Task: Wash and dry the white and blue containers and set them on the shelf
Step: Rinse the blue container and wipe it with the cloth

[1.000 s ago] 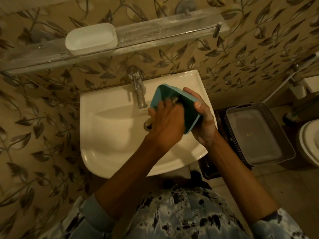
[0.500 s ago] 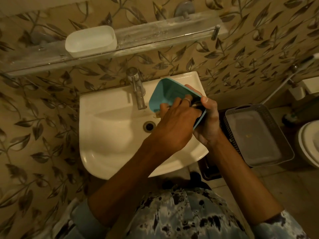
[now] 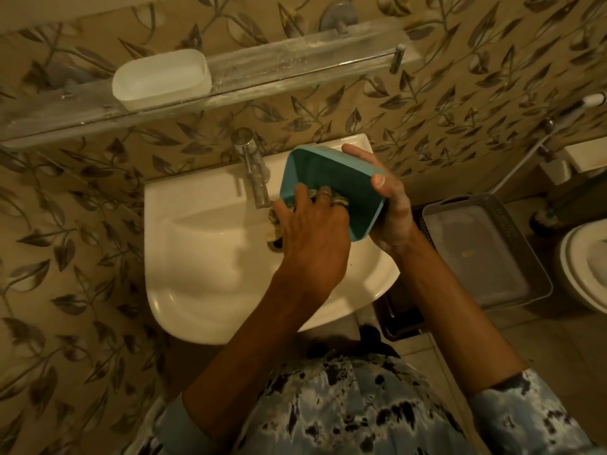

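The blue container (image 3: 330,174) is tilted on its side over the white sink (image 3: 203,257), with its opening facing left. My right hand (image 3: 392,205) grips it from the right, thumb on the upper rim. My left hand (image 3: 312,239) reaches into the opening, fingers closed on a patterned cloth (image 3: 275,221) pressed against the inside. The white container (image 3: 161,80) stands upright on the frosted glass shelf (image 3: 295,59) above the sink, at its left part.
A chrome tap (image 3: 253,172) stands just left of the blue container. A grey basket (image 3: 476,254) sits on the floor to the right of the sink, with a toilet (image 3: 584,261) beyond it. Leaf-patterned tiles cover the wall.
The blue container has risen a little and turned its opening more toward me. My left hand slid right and then back left inside it with the cloth.
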### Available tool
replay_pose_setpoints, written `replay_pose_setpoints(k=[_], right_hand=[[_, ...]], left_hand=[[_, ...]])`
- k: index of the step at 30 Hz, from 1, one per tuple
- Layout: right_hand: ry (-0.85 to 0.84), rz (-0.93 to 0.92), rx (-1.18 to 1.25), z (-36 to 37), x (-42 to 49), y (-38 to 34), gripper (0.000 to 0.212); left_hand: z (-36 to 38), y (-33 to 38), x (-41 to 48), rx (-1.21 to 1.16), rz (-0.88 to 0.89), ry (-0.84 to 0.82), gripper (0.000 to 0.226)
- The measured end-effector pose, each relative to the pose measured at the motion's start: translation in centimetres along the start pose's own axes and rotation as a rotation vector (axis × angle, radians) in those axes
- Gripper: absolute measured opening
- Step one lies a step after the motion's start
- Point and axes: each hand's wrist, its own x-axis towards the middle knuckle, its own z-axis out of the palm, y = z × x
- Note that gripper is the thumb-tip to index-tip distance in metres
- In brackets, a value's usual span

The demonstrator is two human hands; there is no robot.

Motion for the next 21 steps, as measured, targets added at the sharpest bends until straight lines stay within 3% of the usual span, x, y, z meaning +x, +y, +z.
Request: replay_pose_setpoints(k=[6,11,17,21], right_hand=[[0.009,-0.025,0.040,-0.1,0.2,0.2,0.092],[-0.040,-0.009,-0.036,-0.5,0.2,-0.4,0.089],[-0.066,0.008,-0.092,-0.3,0.0,-0.5,0.083],[0.003,-0.033,-0.162,-0.4,0.4,-0.2,0.069]], left_hand=[[-0.4,0.7,-0.7,-0.152,0.141,0.021,0.041],[0.0,-0.7,-1.1,-0.025,0.200,0.044,0.052],[0.1,-2.9,-0.1,0.149,0.073,0.013,0.052],[0.9,-1.1,-1.0,0.040,0.039,0.011,0.046]])
